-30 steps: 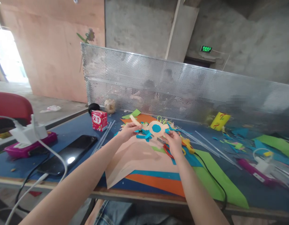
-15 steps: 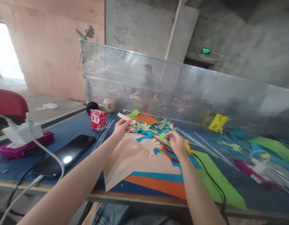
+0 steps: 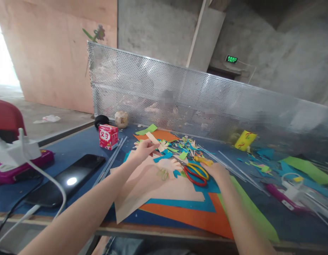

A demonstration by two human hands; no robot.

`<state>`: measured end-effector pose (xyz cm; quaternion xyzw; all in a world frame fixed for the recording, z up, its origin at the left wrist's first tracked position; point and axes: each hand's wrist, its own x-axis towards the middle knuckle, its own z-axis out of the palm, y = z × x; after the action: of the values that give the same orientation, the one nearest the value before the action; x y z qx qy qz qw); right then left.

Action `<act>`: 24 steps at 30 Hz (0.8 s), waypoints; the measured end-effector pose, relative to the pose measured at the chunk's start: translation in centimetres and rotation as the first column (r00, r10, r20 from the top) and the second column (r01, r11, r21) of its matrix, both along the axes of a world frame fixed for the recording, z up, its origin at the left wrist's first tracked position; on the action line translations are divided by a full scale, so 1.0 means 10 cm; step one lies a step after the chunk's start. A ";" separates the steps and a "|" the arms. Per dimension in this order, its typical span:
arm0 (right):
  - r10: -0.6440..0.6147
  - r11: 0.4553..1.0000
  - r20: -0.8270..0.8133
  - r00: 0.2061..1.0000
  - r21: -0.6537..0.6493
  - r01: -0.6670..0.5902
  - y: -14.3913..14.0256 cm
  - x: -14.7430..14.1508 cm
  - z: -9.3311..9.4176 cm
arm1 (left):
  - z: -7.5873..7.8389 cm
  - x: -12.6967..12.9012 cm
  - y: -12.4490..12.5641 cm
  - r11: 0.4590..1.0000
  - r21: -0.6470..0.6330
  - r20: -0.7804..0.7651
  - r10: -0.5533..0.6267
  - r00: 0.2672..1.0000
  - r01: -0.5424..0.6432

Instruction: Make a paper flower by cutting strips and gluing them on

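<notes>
My left hand pinches a beige paper strip above a pile of coloured paper scraps. My right hand is closed over the rear of a yellow glue gun, whose front end pokes out to the left of my fingers. Scissors with red and yellow handles lie just left of that hand. A beige fringed paper flower rests face down on a large beige sheet. Under that sheet are blue and orange sheets.
A black phone, a white charger on a magenta case and a red carton are on the left of the blue table. Clear rods, green paper and a perforated metal screen with people behind it lie beyond.
The paper flower left both hands and now lies on the beige sheet. My right hand passed over the scissors to the glue gun. My left hand kept the strip.
</notes>
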<state>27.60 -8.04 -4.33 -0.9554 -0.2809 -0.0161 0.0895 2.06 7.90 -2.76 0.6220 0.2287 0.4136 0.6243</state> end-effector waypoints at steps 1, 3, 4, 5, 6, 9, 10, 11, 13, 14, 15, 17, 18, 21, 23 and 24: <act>-0.001 1.000 -0.006 1.000 0.010 0.001 0.03 -0.02 0.01 | 0.01 0.00 -0.03 1.000 -0.002 -0.006 -0.001 1.000 0.001; 0.004 0.999 -0.016 1.000 0.040 -0.004 0.05 -0.04 0.03 | 0.02 0.01 -0.07 1.000 -0.014 -0.011 0.016 1.000 -0.016; 0.005 0.999 -0.019 1.000 0.053 -0.004 0.04 -0.05 0.05 | 0.03 0.02 -0.09 0.999 -0.023 -0.011 0.030 0.999 -0.030; 0.002 0.998 -0.019 1.000 0.065 0.000 0.03 -0.05 0.08 | 0.03 0.02 -0.10 0.999 -0.032 -0.012 0.044 0.999 -0.044; -0.007 0.997 -0.017 1.000 0.076 0.008 0.00 -0.05 0.10 | 0.04 0.02 -0.11 0.998 -0.040 -0.015 0.054 0.998 -0.054; -0.064 0.992 -0.003 0.998 0.106 0.064 -0.09 -0.05 0.21 | 0.07 0.01 -0.15 0.996 -0.071 -0.045 0.042 0.998 -0.045; -0.078 0.990 -0.001 0.997 0.122 0.078 -0.12 -0.06 0.25 | 0.09 0.01 -0.16 0.996 -0.082 -0.059 0.037 0.998 -0.042; -0.090 0.985 0.002 0.996 0.146 0.089 -0.14 -0.07 0.28 | 0.11 0.00 -0.17 0.994 -0.091 -0.072 0.046 0.996 -0.053; -0.128 0.965 0.022 0.991 0.232 0.120 -0.17 -0.12 0.35 | 0.15 -0.03 -0.17 0.990 -0.090 -0.088 0.104 0.991 -0.112; -0.150 0.950 0.051 0.987 0.285 0.130 -0.17 -0.16 0.37 | 0.16 -0.04 -0.16 0.985 -0.080 -0.097 0.144 0.985 -0.152; -0.171 0.933 0.100 0.980 0.336 0.128 -0.17 -0.19 0.38 | 0.17 -0.04 -0.15 0.980 -0.062 -0.103 0.184 0.978 -0.191; -0.192 0.907 0.257 0.947 0.415 0.071 -0.16 -0.25 0.39 | 0.17 -0.04 -0.13 0.965 -0.012 -0.116 0.259 0.959 -0.262; -0.194 0.900 0.345 0.918 0.434 0.027 -0.16 -0.27 0.39 | 0.17 -0.04 -0.11 0.955 0.020 -0.128 0.296 0.947 -0.296; -0.184 0.894 0.520 0.834 0.441 -0.078 -0.16 -0.32 0.36 | 0.13 -0.01 -0.10 0.933 0.104 -0.158 0.357 0.921 -0.344; -0.169 0.888 0.567 0.806 0.443 -0.126 -0.16 -0.35 0.32 | 0.11 0.01 -0.12 0.944 0.124 -0.170 0.324 0.931 -0.306; -0.155 0.882 0.595 0.789 0.443 -0.161 -0.15 -0.37 0.30 | 0.11 0.02 -0.13 0.953 0.124 -0.176 0.296 0.939 -0.277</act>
<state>23.91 -9.56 -1.33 -0.8457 -0.2836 -0.3932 0.2229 2.22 6.56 -1.70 0.6486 0.3556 0.4488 0.5014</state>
